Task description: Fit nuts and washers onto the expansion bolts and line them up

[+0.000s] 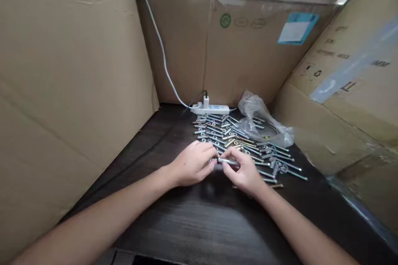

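Observation:
Both hands meet over the dark table, just in front of many laid-out metal bolts [214, 130]. Between them is a silvery bolt [228, 161] with small ring-like parts near its left end. My right hand [245, 172] pinches this bolt, its shank running back under the fingers. On the other side, my left hand [194, 163] is closed, with thumb and fingertips together at the bolt's left end. The fingertips hide part of the small pieces there. A brass-coloured bolt [276, 186] lies partly behind my right hand.
Behind the bolts stands a white power strip [213, 109] with a plug and a white cable [161, 45]. A clear plastic bag [259, 118] rests at the back right. Cardboard walls [177, 20] enclose the dark table [186, 223] on the left, back and right.

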Motion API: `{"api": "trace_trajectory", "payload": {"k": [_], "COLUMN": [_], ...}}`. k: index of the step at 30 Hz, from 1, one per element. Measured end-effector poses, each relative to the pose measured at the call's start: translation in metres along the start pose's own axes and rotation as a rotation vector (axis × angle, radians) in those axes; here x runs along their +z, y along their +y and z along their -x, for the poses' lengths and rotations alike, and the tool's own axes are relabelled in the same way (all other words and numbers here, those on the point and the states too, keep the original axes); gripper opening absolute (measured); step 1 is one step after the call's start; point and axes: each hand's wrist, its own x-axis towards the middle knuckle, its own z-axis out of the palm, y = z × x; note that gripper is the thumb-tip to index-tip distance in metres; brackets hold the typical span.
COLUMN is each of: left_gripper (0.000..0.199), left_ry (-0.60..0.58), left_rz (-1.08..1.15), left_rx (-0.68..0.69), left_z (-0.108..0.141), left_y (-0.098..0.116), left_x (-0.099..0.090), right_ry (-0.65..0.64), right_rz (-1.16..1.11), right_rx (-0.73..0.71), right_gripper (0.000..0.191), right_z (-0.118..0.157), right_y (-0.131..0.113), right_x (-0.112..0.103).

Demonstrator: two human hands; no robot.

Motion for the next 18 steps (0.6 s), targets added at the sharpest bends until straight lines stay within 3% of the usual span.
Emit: {"api": "trace_trajectory", "payload": {"k": [11,18], "left_gripper": [0.014,0.018], "left_ry": [0.037,0.05], "left_rz": [0.068,0.044], "left_rx": [0.05,0.01], "left_z": [0.0031,0.0026], "left_y": [-0.0054,-0.0047], "left_x": [0.0023,0.004], "right_ry": [-0.013,-0.008], "right_rz": [0.013,0.034], "right_rx": [0.015,-0.008], "right_gripper": [0.004,0.004], "right_z": [0.0019,0.0022], "right_y": [-0.0016,-0.0003], "right_x": [0.0,0.0017]}}
